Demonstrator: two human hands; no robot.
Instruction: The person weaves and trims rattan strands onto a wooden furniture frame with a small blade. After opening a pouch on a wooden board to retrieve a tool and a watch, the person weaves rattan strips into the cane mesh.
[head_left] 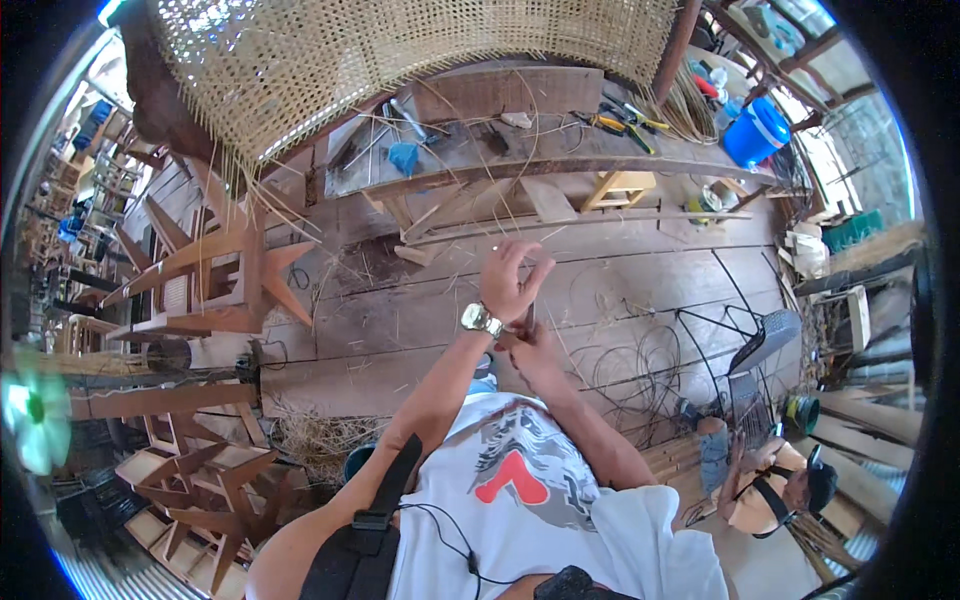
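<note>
In front of my chest my left hand (513, 283) is raised, its fingers loosely curved and apart, with nothing seen in it. A silver wristwatch (481, 319) is on that wrist. Just below, my right hand (534, 358) is closed beside the left wrist, close to the watch band. A small dark shape shows between the two hands; I cannot make out what it is. Above and ahead hangs a woven cane panel (420, 45) in a dark wooden frame, loose strand ends sticking out along its lower edge.
A workbench (470, 180) holds pliers (610, 123), a blue cloth-like piece (403, 158) and a blue water jug (757, 132). Wooden chair frames (220, 275) lie at left. Cane strands (640, 375) are coiled on the floor. Another person (775, 485) sits at lower right.
</note>
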